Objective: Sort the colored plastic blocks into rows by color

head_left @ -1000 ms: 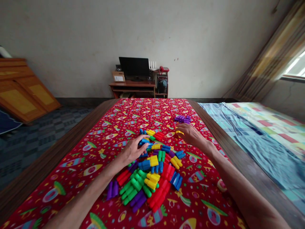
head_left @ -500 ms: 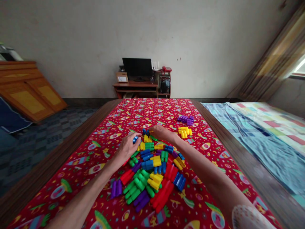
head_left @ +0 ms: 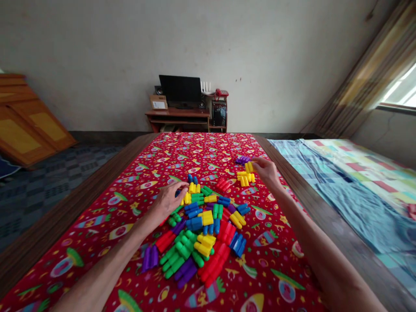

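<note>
My right hand (head_left: 266,171) pinches a yellow toy block (head_left: 249,167) over the small group of yellow blocks (head_left: 245,178) on the right of the table. Just behind these lies a cluster of purple blocks (head_left: 242,160). At the far left of the mixed pile, my left hand (head_left: 170,197) curls over a dark blue block (head_left: 177,192), which its fingers mostly hide. The pile of blocks (head_left: 186,245) mixes green, red, blue, yellow and purple pieces. A few red blocks (head_left: 223,185) lie at its far right side.
A red patterned cloth (head_left: 107,264) covers the wooden table (head_left: 312,216). Beyond its far end, a desk (head_left: 178,113) carries a monitor (head_left: 180,91). On the right is a bed (head_left: 367,173); a wooden cabinet (head_left: 35,121) stands at the left.
My right hand has moved from the pile's far edge to the right, now with a yellow block. My left hand stays by the blue block. The view has shifted slightly.
</note>
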Demonstrator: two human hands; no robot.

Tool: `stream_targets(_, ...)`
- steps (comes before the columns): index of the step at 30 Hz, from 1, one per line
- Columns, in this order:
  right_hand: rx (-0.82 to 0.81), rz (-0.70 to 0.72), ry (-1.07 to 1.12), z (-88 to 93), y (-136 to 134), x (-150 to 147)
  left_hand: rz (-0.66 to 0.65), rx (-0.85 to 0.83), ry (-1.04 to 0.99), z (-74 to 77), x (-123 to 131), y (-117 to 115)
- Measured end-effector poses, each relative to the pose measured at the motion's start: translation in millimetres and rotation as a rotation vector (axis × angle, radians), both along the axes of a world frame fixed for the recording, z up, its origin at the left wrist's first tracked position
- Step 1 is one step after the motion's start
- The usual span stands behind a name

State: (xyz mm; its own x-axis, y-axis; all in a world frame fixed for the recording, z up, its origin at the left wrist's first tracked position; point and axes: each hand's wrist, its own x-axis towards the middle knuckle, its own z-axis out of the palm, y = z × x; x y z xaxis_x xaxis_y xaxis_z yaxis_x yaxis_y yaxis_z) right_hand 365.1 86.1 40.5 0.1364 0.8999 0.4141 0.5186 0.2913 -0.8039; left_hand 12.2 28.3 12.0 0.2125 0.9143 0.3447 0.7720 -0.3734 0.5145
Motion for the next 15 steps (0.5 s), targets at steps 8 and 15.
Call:
stream_targets(8, -0.144, -0.165, -0.094, -40.4, -2.0, 41.0, -0.042, -0.116, 0.091, 6.0, 6.5, -6.0)
stream_targets(15, -0.136, -0.271, -0.399, -36.4, -11.5, 27.9, -0.036, -0.109, 0.076, 4.1, 9.8, -6.4)
